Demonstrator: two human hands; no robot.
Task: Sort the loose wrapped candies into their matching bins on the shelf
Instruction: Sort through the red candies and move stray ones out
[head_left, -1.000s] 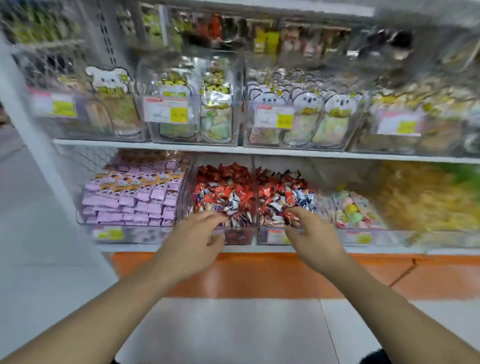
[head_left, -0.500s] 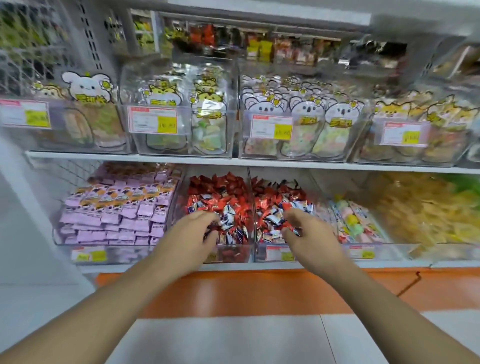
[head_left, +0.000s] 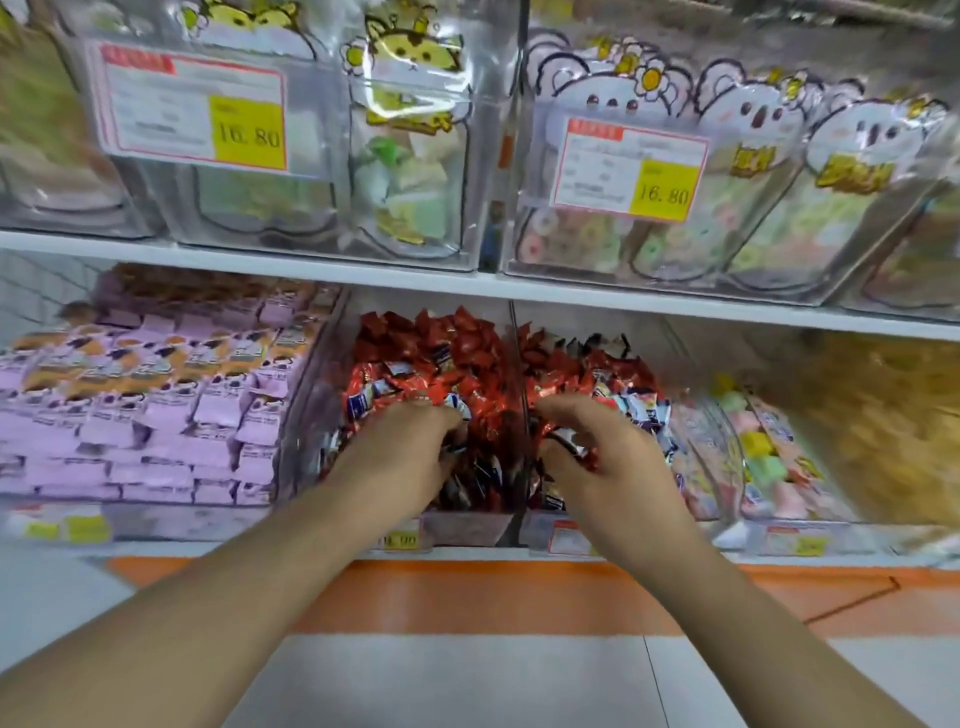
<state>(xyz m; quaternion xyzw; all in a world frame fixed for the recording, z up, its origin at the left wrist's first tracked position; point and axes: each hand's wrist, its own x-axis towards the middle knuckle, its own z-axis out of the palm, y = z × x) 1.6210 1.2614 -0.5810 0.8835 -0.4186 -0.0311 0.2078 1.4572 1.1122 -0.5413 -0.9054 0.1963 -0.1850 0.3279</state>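
Two clear bins share a divider (head_left: 519, 415) on the lower shelf. The left bin (head_left: 457, 525) is heaped with red wrapped candies (head_left: 426, 343). In the right bin (head_left: 675, 364), red candies (head_left: 571, 364) lie mixed with blue-and-white wrapped ones (head_left: 636, 405). My left hand (head_left: 400, 457) reaches into the left bin, fingers curled down into the pile; what they hold is hidden. My right hand (head_left: 613, 462) is in the right bin just beside the divider, its thumb and fingers pinched on a red wrapped candy (head_left: 563, 439).
Left of the bins lies a bin of purple packets (head_left: 156, 405); to the right are pastel sweets (head_left: 769, 457) and yellow snacks (head_left: 883, 405). The white upper shelf board (head_left: 467, 286) hangs close above, carrying clear bins of cartoon bags (head_left: 405, 156). An orange floor strip (head_left: 467, 597) runs below.
The camera has come much closer to the shelf. Both hands have pushed forward from the bins' front edge into the candy piles, and their fingers have curled shut.
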